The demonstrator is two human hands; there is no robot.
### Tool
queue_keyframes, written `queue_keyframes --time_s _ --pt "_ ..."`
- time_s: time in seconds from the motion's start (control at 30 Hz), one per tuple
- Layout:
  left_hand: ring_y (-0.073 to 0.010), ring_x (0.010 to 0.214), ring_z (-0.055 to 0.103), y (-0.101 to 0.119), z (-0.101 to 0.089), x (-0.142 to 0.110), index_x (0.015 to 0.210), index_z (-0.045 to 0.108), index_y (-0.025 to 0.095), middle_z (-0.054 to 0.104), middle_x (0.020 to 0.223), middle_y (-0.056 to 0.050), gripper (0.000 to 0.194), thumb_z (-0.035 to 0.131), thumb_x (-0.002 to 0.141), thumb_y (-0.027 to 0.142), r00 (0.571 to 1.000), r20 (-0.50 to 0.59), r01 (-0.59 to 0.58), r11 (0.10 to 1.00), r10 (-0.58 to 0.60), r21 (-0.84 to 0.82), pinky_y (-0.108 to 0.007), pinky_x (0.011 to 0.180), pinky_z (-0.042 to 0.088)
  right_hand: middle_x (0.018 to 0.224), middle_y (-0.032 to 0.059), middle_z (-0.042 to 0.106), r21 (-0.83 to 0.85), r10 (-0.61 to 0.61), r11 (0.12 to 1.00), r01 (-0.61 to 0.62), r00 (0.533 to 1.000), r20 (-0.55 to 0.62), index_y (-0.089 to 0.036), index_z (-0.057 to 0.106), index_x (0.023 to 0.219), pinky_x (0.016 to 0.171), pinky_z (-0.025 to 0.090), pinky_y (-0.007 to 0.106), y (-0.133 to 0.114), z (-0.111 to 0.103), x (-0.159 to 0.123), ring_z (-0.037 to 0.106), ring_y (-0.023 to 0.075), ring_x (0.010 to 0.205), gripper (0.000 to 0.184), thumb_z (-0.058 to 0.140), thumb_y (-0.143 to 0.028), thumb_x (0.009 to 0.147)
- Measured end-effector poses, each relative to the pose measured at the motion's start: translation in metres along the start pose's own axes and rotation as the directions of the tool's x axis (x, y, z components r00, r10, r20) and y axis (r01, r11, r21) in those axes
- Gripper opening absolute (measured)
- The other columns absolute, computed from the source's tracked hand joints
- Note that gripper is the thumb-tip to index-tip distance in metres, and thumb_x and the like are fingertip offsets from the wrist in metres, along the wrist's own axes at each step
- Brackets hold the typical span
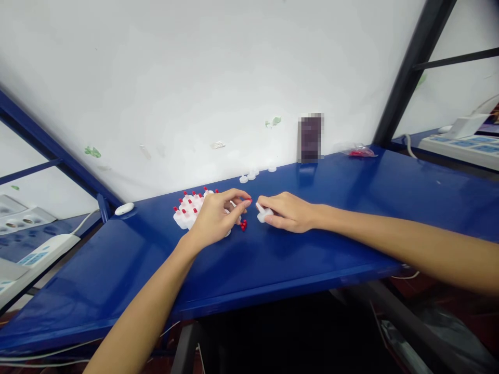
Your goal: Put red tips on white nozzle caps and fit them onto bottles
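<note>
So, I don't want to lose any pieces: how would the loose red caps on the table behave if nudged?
The loose red caps are probably light, being so small. Lying in a loose cluster, they would likely scatter when pushed. The blue tabletop looks glossy, so they may slide easily.

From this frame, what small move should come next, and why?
Probably bring the red cap in the left hand to the white spouted piece in the right hand: its tip is bare, while several white pieces nearby show red tips.
</note>
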State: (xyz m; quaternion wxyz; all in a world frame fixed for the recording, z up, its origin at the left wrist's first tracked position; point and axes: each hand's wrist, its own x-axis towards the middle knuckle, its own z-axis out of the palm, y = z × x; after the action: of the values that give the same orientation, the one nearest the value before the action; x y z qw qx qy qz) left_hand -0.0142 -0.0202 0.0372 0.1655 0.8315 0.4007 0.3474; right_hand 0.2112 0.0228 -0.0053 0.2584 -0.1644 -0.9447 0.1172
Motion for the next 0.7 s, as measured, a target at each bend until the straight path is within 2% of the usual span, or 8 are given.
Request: queue_keyframes --time_s 0.2,0.27,0.37,0.47,0.57,0.63,0.7 --pt "-0.0153 0.082 0.066 -0.002 0.005 0.000 0.097 0.071 0.018 0.074 0.092 -0.003 0.014 0.060 0.094 0.027 0.984 -0.008 -0.176 0.980 0.178 0.088 -0.030 0.078 0.052 0.077 0.0001 0.052 -0.016 -0.074 0.997 0.073 0.997 -0.034 -0.022 0.040 0.088 0.062 0.033 0.028 0.008 0.003 -0.004 0.040 0.0148 0.062 0.024 0.034 -0.042 0.100" --pt "-0.0161 0.084 0.064 -0.002 0.006 0.000 0.097 0.072 0.019 0.073 0.093 -0.004 0.014 0.060 0.095 0.026 0.977 -0.006 -0.211 0.969 0.214 0.130 -0.032 0.080 0.050 0.077 0.0001 0.052 -0.018 -0.079 0.997 0.078 0.996 -0.035 -0.022 0.041 0.088 0.062 0.033 0.028 0.008 0.003 -0.004 0.040 0.0146 0.062 0.024 0.035 -0.042 0.100" --pt "-0.0165 0.078 0.060 -0.003 0.008 0.000 0.095 0.074 0.021 0.073 0.083 -0.002 0.015 0.062 0.094 0.028 0.978 -0.034 -0.196 0.961 0.206 0.195 -0.033 0.078 0.048 0.076 0.0003 0.052 -0.010 -0.067 0.998 0.067 0.997 -0.030 -0.022 0.042 0.087 0.062 0.033 0.028 0.006 0.003 -0.003 0.041 0.0146 0.062 0.025 0.036 -0.043 0.100" --pt "-0.0135 0.063 0.058 -0.004 0.012 -0.001 0.100 0.075 0.020 0.070 0.068 0.001 0.019 0.059 0.094 0.029 0.986 -0.070 -0.141 0.979 0.152 0.151 -0.030 0.068 0.047 0.071 -0.0021 0.049 0.121 0.024 0.993 -0.017 0.998 -0.059 -0.022 0.043 0.085 0.060 0.033 0.027 0.000 0.005 -0.001 0.041 0.0136 0.061 0.029 0.040 -0.047 0.100" --pt "-0.0100 0.051 0.053 -0.008 0.016 -0.004 0.124 0.065 0.017 0.063 0.057 0.006 0.035 0.055 0.091 0.022 0.989 -0.047 -0.135 0.984 0.141 0.117 -0.025 0.061 0.047 0.066 -0.0048 0.047 0.394 0.197 0.909 -0.138 0.974 -0.113 -0.021 0.043 0.084 0.056 0.034 0.025 -0.008 0.007 0.002 0.042 0.0116 0.056 0.034 0.041 -0.051 0.101" --pt "-0.0086 0.048 0.050 -0.011 0.019 -0.006 0.137 0.054 0.016 0.061 0.058 0.008 0.051 0.055 0.086 0.020 0.987 -0.008 -0.162 0.980 0.164 0.116 -0.023 0.057 0.046 0.066 -0.0050 0.048 0.498 0.260 0.851 -0.164 0.957 -0.130 -0.021 0.043 0.083 0.056 0.036 0.024 -0.011 0.008 0.003 0.043 0.0108 0.056 0.036 0.041 -0.052 0.101" --pt "-0.0076 0.049 0.049 -0.014 0.023 -0.006 0.138 0.050 0.016 0.062 0.066 0.006 0.056 0.059 0.083 0.022 0.984 0.001 -0.176 0.976 0.178 0.126 -0.022 0.054 0.044 0.066 -0.0048 0.049 0.510 0.263 0.845 -0.160 0.955 -0.136 -0.020 0.044 0.082 0.056 0.036 0.024 -0.012 0.009 0.004 0.044 0.0103 0.056 0.037 0.043 -0.052 0.101"
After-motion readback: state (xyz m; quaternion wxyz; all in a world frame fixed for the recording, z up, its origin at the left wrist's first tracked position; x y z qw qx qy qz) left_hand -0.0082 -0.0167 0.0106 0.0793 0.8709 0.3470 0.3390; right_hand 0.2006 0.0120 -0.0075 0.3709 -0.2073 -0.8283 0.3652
